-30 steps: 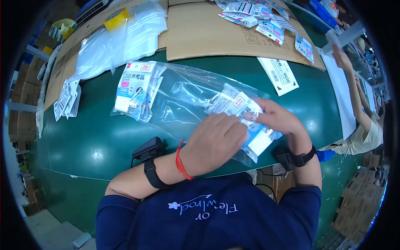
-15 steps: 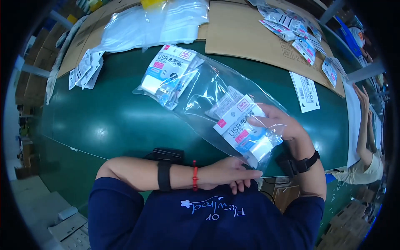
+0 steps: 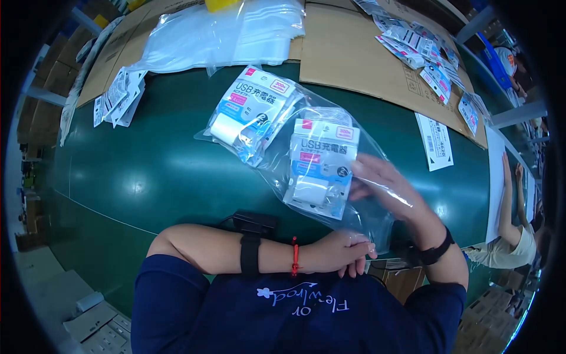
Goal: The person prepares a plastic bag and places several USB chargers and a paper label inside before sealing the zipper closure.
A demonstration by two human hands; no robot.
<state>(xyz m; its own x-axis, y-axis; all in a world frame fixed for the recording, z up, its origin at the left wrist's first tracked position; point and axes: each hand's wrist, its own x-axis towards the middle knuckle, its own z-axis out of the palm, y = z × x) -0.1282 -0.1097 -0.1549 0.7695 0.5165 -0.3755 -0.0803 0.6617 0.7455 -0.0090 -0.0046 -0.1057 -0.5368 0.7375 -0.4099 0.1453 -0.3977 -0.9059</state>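
A large clear plastic bag (image 3: 368, 221) lies slantwise across the green table. Inside it, one stack of packaged USB chargers (image 3: 250, 112) sits at the far left end, and a second stack of packaged USB chargers (image 3: 321, 165) lies nearer me, beside the first. My right hand (image 3: 386, 186) is inside the bag, its fingers apart and slightly blurred at the right edge of the nearer stack. Close to my body, my left hand (image 3: 342, 251) pinches the bag's near edge between thumb and fingers.
Clear sleeves (image 3: 236, 35) are piled on cardboard (image 3: 342, 59) at the back. More packaged chargers (image 3: 413, 50) lie scattered at the back right, near a white printed label sheet (image 3: 435, 141). Packaging cards (image 3: 119, 97) stand at the left. Another person's arm (image 3: 508, 200) shows at far right.
The nearer charger stack has moved left and farther into the bag, and now lies straighter. My right hand has loosened from it. My left hand has shifted slightly right.
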